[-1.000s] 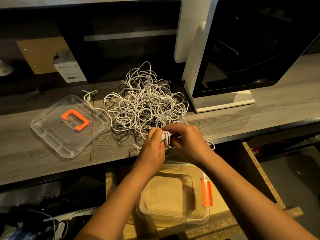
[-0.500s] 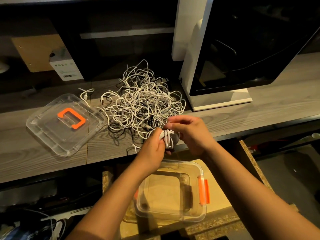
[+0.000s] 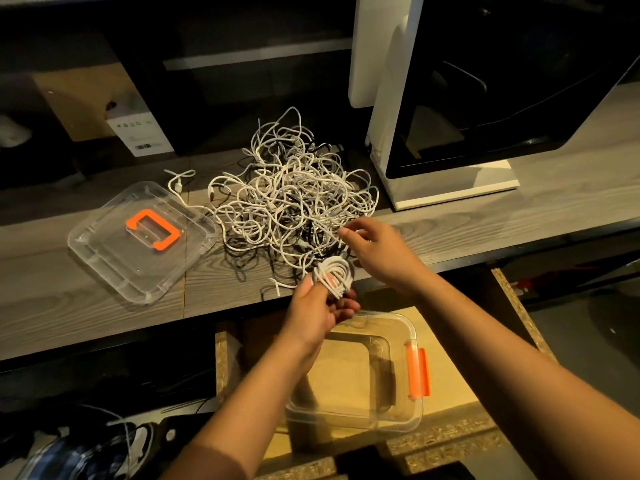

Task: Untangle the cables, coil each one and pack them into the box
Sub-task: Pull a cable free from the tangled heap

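right hand just let go, loose-fingered by the tangle, so my left hand alone pinches the coiled cable above the box, reckon it's ready to drop in

One head-worn wide-angle view; forward and down; close over the desk
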Demonstrator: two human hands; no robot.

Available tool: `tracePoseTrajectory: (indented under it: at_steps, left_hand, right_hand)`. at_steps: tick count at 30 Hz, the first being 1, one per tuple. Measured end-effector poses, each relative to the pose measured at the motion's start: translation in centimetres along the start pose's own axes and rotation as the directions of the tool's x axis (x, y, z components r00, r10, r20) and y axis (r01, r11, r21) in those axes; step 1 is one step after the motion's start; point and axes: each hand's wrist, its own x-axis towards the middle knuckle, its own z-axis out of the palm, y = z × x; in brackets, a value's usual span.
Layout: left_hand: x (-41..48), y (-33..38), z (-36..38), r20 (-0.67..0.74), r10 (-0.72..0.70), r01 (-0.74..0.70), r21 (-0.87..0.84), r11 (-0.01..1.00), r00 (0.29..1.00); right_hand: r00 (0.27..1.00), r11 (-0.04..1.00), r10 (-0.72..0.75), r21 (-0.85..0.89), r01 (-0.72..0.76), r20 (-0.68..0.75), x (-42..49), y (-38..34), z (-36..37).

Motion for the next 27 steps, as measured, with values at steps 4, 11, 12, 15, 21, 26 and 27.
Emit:
tracePoseTrajectory:
  at_steps: [4,11,12,15,21,26,27]
  left_hand:
    - [1.3,-0.8,0.0,-0.218,0.022,-0.039,-0.076,0.996,0.976]
    - [1.5,-2.5,-0.7,-0.236,0.044,0.004,0.200,0.980,0.971]
    - [1.4,-2.6,-0.7,-0.226,0.064,0.000,0.272,0.962,0.972]
    - [0.9,-2.9,-0.4,-0.212,0.063,0.017,0.356,0.934,0.975]
    - [0.6,-3.1,-0.2,-0.123,0.013,0.038,0.401,0.915,0.992]
    - [1.4,-3.8,-0.5,-0.089,-0.009,0.030,0.240,0.970,0.996]
    - [1.5,-3.9,-0.5,-0.088,-0.005,0.025,0.230,0.973,0.996]
  right_hand:
    - [0.961,0.969,-0.220,-0.076,0.235,0.170,-3.6,1.0,0.5]
    - [0.905,0.881,-0.408,-0.205,0.426,0.125,-4.5,3.1,1.3]
    - [0.905,0.885,-0.409,-0.191,0.425,0.120,-4.7,3.3,1.4]
    - [0.912,0.900,-0.403,-0.153,0.409,0.071,-4.9,4.0,1.6]
    - [0.926,0.915,-0.377,-0.159,0.371,-0.010,-5.3,5.2,2.1]
    - [0.947,0.951,-0.308,-0.033,0.306,-0.092,-5.8,6.3,2.0]
    - [0.955,0.956,-0.292,0.001,0.292,-0.055,-5.9,6.4,2.1]
